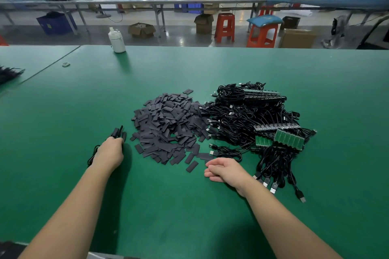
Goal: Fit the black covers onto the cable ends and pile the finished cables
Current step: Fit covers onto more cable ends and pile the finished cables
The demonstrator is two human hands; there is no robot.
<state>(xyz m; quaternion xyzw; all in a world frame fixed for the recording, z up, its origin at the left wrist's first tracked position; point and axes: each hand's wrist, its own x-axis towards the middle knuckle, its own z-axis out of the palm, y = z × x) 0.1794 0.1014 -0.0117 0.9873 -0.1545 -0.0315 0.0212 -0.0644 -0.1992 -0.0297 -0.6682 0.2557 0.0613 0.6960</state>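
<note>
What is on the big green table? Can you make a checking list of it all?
Surface: green table, seam at far left.
Job's things: heap of loose black covers in the middle; covered cable ends at the left hand.
Clutter: white bottle at the far edge; small ring-like bit; dark bundle at the left edge.
Hands: left hand grips the covered cables; right hand rests loosely curled, holding nothing.
Cables: tangled black cables with green boards, right of the covers.
Surroundings: long benches, orange stools, cardboard boxes, people far back.
</note>
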